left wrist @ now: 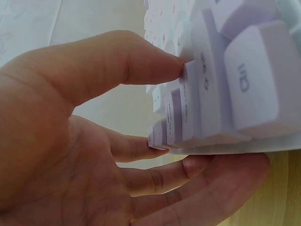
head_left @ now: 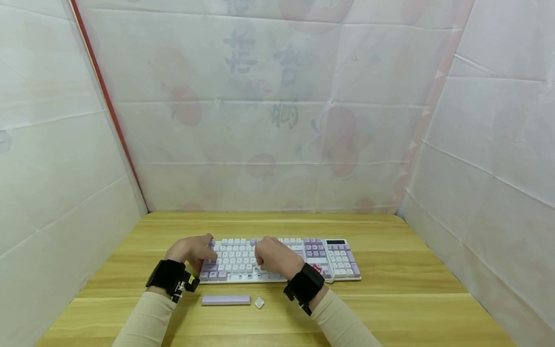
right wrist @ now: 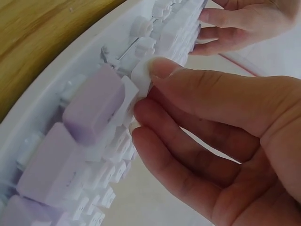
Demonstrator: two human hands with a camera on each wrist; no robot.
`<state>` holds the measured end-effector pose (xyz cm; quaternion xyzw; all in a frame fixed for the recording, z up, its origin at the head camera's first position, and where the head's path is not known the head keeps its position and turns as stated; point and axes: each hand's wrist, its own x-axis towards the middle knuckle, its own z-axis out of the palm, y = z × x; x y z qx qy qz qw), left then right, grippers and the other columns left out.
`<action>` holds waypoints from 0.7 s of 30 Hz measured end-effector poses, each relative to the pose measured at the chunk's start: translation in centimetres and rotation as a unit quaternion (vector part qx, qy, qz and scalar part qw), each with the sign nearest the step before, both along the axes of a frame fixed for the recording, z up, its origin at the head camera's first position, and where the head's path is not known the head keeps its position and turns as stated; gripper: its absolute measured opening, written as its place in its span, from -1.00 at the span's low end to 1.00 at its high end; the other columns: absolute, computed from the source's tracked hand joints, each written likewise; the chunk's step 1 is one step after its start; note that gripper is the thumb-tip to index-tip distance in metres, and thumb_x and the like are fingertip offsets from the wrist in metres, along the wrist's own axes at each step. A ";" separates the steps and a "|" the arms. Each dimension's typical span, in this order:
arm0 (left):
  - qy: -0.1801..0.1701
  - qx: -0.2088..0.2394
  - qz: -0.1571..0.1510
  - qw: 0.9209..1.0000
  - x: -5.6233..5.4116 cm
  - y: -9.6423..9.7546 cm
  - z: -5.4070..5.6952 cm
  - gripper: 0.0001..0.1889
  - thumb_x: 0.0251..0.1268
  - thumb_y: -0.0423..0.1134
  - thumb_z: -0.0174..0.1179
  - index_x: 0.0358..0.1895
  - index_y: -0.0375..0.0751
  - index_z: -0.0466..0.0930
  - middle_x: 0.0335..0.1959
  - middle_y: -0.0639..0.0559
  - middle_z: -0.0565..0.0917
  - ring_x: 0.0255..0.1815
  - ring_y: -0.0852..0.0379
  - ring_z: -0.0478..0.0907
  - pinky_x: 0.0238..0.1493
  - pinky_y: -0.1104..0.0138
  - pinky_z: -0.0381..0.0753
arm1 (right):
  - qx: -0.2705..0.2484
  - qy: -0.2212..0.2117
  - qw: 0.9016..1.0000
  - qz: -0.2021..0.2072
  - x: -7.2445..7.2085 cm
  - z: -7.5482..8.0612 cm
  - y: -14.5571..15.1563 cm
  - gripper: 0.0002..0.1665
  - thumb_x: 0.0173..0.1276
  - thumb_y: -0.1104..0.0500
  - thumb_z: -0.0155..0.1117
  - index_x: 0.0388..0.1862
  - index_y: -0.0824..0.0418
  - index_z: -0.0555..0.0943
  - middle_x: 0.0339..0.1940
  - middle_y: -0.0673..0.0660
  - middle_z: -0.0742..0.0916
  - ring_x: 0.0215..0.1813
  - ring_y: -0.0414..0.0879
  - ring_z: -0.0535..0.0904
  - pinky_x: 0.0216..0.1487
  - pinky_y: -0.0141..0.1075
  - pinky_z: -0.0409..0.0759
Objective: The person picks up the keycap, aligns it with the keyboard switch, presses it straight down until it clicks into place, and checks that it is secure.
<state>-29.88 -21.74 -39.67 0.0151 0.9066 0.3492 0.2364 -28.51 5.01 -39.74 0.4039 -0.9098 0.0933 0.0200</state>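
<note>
A white and lilac keyboard point(head_left: 236, 255) lies on the table. My left hand point(head_left: 193, 249) grips its left end, the thumb on the keys near Caps Lock and the fingers along the side edge, in the left wrist view. Over the middle of the lower rows, my right hand point(head_left: 277, 258) pinches a white keycap point(right wrist: 141, 77) between thumb and fingers. That keycap sits among the other keys; whether it is seated cannot be told. Beside it, bare switches and a thin metal wire point(right wrist: 127, 50) show in the bottom row. A long lilac spacebar keycap point(head_left: 225, 300) rests in front of the keyboard.
A loose white keycap point(head_left: 259, 302) lies just right of the spacebar keycap on the wooden table point(head_left: 381, 313). The white cable point(head_left: 328, 260) lies bundled across the keyboard's right part, near a small pink-red thing point(head_left: 317, 267). Pale sheets enclose the table at the back and sides.
</note>
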 end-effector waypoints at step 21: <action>0.003 0.008 -0.003 1.000 0.1 -0.1 0.1 -0.17 0.19 -0.30 0.27 0.49 -0.46 0.09 0.16 -0.42 0.51 -0.11 -0.10 0.67 -0.15 0.02 0.82 | 0.013 -0.021 0.999 -0.026 -0.2 0.2 -0.4 -0.48 0.19 0.49 0.42 -0.77 0.02 0.50 -0.71 -0.13 0.40 -0.54 -0.32 0.15 -0.40 -0.52 0.24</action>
